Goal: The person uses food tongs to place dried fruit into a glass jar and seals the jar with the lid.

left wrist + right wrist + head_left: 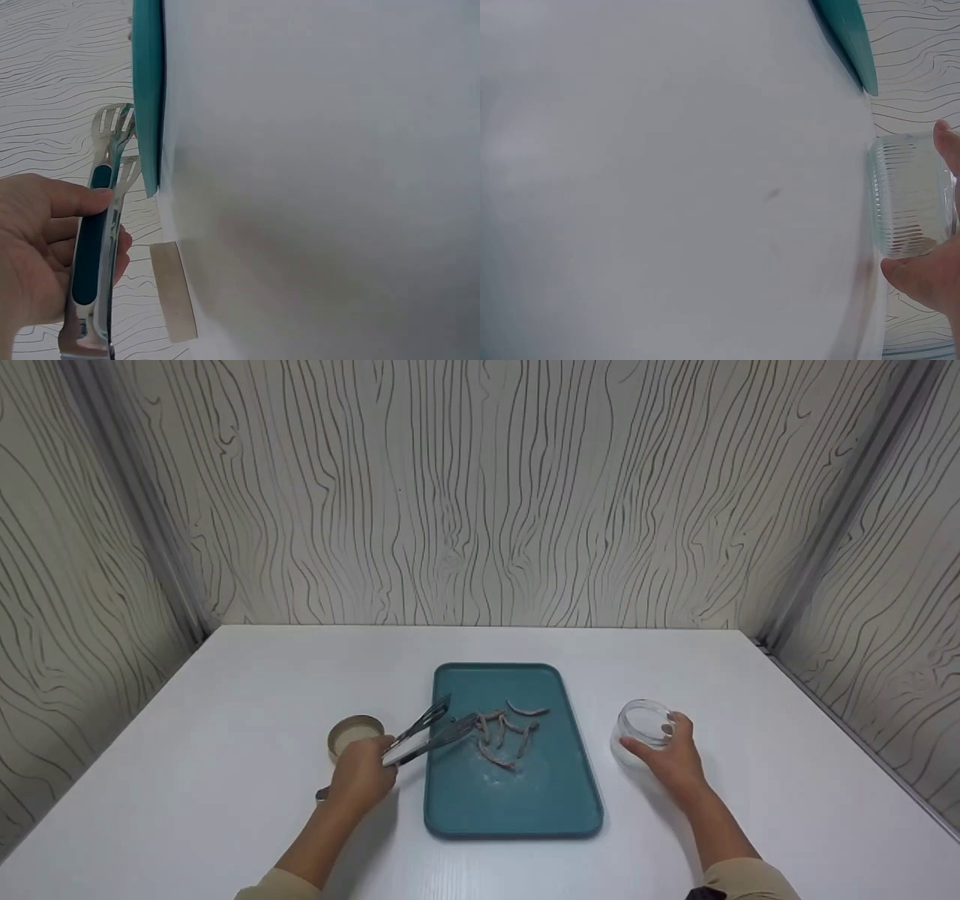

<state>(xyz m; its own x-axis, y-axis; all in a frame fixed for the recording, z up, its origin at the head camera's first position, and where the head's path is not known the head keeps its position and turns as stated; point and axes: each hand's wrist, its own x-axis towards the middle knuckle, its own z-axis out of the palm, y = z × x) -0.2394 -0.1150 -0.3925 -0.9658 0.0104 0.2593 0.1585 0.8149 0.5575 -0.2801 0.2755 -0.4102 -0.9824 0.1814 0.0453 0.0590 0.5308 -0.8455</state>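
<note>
My left hand (364,774) grips a pair of metal tongs (91,251) with dark teal handle pads, its thumb laid along one arm. The slotted tong heads (456,729) stand apart over the left edge of a teal tray (517,814). Several thin reddish-brown strips (496,757) lie on the tray's middle, close to the right-hand tong head. On the right, my right hand (675,761) holds a clear glass jar (637,727) from its near right side, thumb and fingers spread around it. The jar's ribbed lower wall (900,196) shows in the right wrist view, upright on the table.
A round lid (356,727) with a brownish rim lies just beyond my left hand, partly hidden by it. The white table (262,682) ends at a wood-grain patterned back wall (465,495), with similar panels on both sides.
</note>
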